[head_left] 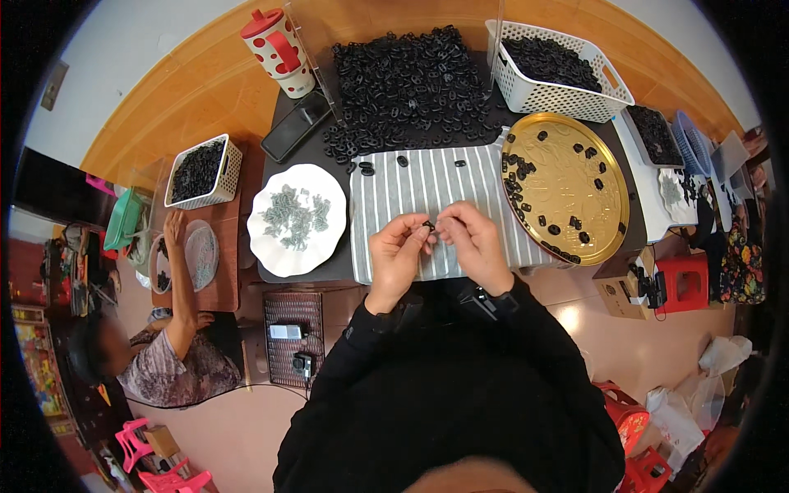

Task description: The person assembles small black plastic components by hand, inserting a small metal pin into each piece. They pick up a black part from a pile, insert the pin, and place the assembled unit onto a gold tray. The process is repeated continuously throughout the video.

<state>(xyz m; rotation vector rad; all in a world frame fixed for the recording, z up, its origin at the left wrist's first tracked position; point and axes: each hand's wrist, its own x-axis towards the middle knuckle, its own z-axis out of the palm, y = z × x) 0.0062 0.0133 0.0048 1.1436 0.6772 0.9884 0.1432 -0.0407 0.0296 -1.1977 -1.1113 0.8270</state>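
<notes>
Above the grey-and-white striped cloth (386,193), my left hand (394,256) pinches a small black plastic part (428,225) between thumb and fingers. My right hand (477,251) is closed in a pinch right beside it, fingertips almost meeting the left ones. Whatever sits between the right fingertips is too small to make out. Left of the cloth stands a white scalloped plate (267,248) with a heap of small grey-green pieces (294,218). To the right, a round gold tray (567,168) carries scattered black parts. A few black parts (402,161) rest on the cloth's far edge.
A large pile of black parts (411,82) covers the table's back. Beside it are a white basket (567,100), a phone (296,127) and a red-dotted tumbler (279,57). Another person (185,353) reaches toward a smaller basket (222,185) at the left table.
</notes>
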